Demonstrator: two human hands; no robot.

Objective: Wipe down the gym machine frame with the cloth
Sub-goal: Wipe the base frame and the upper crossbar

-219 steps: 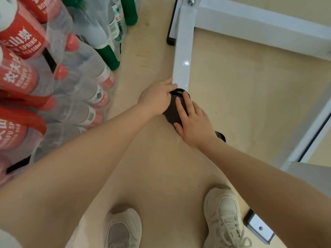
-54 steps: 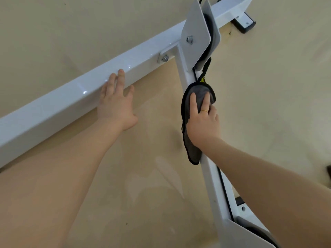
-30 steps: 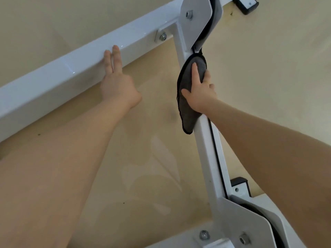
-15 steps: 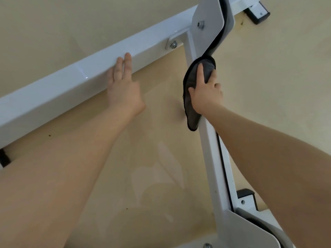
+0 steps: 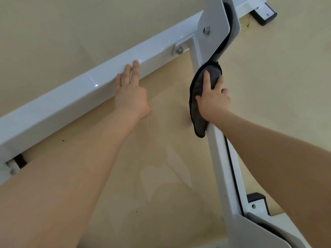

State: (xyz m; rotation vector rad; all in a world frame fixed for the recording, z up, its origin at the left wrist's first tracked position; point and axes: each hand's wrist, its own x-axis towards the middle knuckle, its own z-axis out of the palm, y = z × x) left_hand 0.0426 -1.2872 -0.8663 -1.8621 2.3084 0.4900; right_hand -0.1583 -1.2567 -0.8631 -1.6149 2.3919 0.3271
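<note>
The white gym machine frame has a long bar [image 5: 71, 97] running from lower left to upper right and a narrower bar [image 5: 222, 161] crossing it toward the bottom right. My right hand [image 5: 213, 101] presses a dark grey cloth [image 5: 197, 97] around the narrow bar, just below a white pulley bracket [image 5: 213, 25]. The cloth's lower end hangs off the bar's left side. My left hand [image 5: 130, 92] rests flat against the long bar, fingers together, holding nothing.
A second white pulley bracket [image 5: 258, 231] sits at the bottom right. Black-capped frame feet lie on the beige floor at the top right [image 5: 265, 15] and lower right [image 5: 258, 203]. A black cable runs along the narrow bar's right side.
Over the last second my right hand and the cloth stayed high on the narrow bar, just under the bracket. My left hand kept its place on the long bar. The view shifted slightly.
</note>
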